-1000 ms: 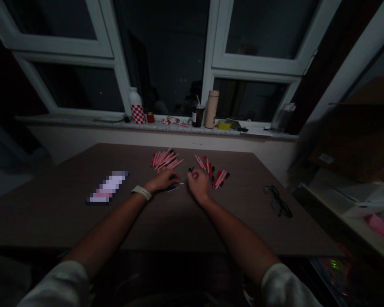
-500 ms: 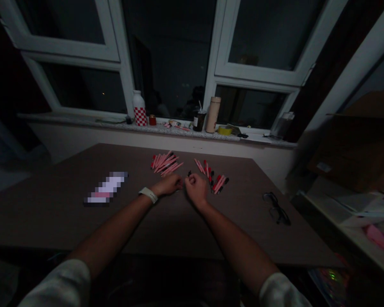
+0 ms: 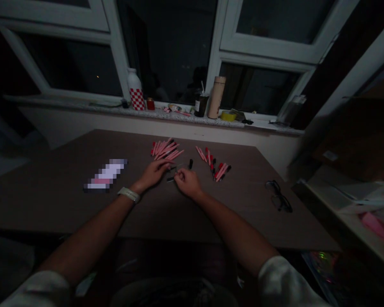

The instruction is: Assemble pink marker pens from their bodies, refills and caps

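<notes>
On the dark table (image 3: 67, 200) lie two heaps of pink and red pens: a left pile (image 3: 165, 150) and a right pile (image 3: 215, 164) with black caps among them. My left hand (image 3: 153, 172) rests just below the left pile, fingers bent round a thin part I cannot name. My right hand (image 3: 186, 182) is closed in a pinch beside it, touching a small dark piece (image 3: 170, 179). A single black cap (image 3: 190, 163) stands between the piles. A pale watch band (image 3: 128, 194) is on my left wrist.
A pair of glasses (image 3: 278, 200) lies at the table's right. A blurred flat item (image 3: 105, 174) lies at the left. The windowsill holds a checked bottle (image 3: 135, 91), a tan flask (image 3: 218, 97), a dark cup (image 3: 201, 105) and yellow tape (image 3: 226, 115). Shelving stands right.
Both hands have drawn slightly left and toward me, away from the right pile. The view has tilted, so the table sits higher in the picture.
</notes>
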The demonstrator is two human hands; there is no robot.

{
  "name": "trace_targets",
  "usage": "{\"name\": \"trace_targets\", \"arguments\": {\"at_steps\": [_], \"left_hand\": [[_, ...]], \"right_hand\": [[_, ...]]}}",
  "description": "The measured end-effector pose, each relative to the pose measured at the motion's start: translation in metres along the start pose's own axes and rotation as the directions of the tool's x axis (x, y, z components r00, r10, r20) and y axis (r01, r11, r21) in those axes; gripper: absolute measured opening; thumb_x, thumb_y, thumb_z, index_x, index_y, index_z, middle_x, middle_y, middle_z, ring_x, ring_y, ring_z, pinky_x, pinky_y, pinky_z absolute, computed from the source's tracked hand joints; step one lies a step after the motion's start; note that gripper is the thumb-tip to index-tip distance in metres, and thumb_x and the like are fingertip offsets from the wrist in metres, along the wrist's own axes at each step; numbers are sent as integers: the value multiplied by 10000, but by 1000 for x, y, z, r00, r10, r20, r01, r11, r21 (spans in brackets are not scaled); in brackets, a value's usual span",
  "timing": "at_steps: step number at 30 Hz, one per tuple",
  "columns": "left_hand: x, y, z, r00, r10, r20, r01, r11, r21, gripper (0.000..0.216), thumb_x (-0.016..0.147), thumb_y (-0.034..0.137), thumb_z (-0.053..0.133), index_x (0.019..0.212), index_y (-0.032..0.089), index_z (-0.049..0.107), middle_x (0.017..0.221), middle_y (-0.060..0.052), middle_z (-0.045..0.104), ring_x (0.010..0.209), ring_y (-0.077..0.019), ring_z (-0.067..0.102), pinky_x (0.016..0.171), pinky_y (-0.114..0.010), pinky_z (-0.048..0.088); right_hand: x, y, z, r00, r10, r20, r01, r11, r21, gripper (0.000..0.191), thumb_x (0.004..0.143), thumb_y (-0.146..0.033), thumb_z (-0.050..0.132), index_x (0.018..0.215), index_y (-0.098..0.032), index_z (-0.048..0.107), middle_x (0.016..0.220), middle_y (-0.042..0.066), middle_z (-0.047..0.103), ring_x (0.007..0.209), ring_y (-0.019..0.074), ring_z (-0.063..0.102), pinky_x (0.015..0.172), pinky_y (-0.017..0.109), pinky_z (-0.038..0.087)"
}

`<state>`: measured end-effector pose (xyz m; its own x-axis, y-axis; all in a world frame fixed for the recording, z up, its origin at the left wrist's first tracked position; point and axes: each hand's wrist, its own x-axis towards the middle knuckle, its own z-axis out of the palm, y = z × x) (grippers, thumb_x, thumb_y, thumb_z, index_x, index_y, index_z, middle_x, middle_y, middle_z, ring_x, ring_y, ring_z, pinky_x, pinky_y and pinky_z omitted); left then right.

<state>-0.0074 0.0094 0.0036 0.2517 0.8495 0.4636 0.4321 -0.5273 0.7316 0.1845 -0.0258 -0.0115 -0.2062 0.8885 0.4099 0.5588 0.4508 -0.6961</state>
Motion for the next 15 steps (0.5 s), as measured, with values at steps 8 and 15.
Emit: {"name": "trace_targets", "arguments": {"at_steps": [8, 15], "left_hand": [[-8, 5, 10, 975, -209, -76, 175, 933, -313, 467, 786, 524, 740, 1042, 137, 683, 918, -102, 767, 764, -189, 695, 680, -292, 543], [-10, 11, 12, 968, -250, -20, 229, 912, -341, 474, 766, 545, 765, 987, 129, 706, 919, -114, 782, 712, -175, 698, 677, -290, 561]], "right_hand": [[-1, 4, 3, 991, -52, 120, 52, 999, 2, 136, 908, -285, 580, 815, -203, 635, 644, -41, 582, 619, 126, 554, 617, 223, 345], [-2, 6, 7, 985, -82, 155, 80, 997, 19, 183, 946, -326, 539, 848, -203, 634, 636, -43, 566, 608, 131, 556, 613, 225, 347]]}}
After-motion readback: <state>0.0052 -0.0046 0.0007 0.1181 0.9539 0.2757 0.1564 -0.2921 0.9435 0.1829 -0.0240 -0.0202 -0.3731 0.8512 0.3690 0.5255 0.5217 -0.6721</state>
